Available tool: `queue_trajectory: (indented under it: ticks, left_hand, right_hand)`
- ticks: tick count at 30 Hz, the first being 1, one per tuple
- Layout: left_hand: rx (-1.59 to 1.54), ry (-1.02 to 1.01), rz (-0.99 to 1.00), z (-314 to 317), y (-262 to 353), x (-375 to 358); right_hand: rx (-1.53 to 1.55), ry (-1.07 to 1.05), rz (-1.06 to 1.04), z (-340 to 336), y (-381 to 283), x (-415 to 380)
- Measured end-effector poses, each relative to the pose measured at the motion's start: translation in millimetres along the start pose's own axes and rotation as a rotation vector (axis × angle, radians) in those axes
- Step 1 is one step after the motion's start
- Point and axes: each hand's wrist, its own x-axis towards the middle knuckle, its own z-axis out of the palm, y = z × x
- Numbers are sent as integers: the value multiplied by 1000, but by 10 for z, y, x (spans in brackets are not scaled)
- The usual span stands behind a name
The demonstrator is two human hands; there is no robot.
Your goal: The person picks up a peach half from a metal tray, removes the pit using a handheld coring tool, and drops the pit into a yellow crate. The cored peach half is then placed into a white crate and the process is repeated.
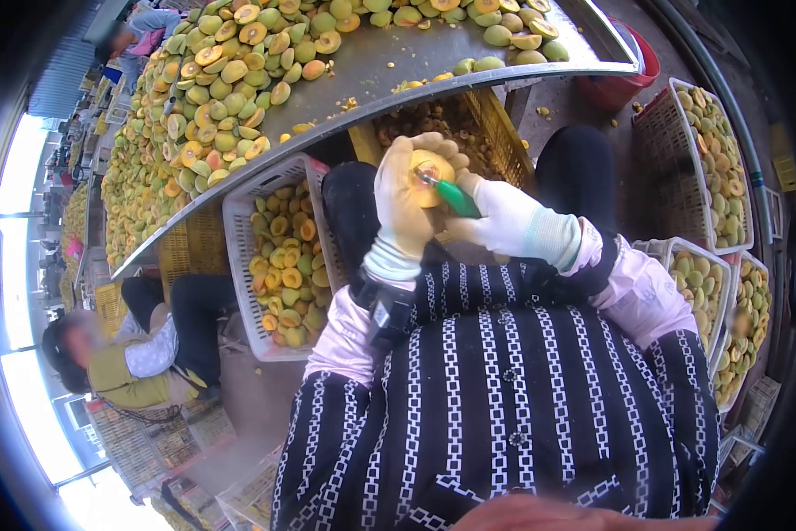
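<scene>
My left hand, in a stained white glove, is closed around a peach half with its yellow cut face showing. In my gloved right hand is a pitting knife with a green handle, and its metal tip touches the middle of the cut face. Both hands meet above my lap. Just beyond them, a yellow crate holds brownish pits or scraps, partly hidden by my hands. A white crate of peach halves stands beside my leg on the left.
A metal table heaped with peach halves spans the far side; its raised edge runs in front of me. On the right are a red bucket and several crates of peaches. Another person sits at the left.
</scene>
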Motion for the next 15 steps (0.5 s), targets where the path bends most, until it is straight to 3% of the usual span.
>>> queue_trajectory:
  ticks: [2,4,6,8,14,15]
  left_hand:
    - [11,-15,-106,-25,76,-2]
    - [27,-31,-218,7,83,-25]
    - [152,7,-53,60,66,-30]
    - [179,-19,-44,76,95,-26]
    - [81,-64,-161,74,60,13]
    - [-9,-35,-77,129,59,-37]
  right_hand:
    - [362,-241,231,-80,-33,-22]
    - [469,-266,223,-62,47,-8]
    - [572,-288,207,-69,95,-8]
    - [831,-381,217,-95,115,-18]
    - [977,-403,244,-75,180,18]
    - [998,-394,239,-70,178,15]
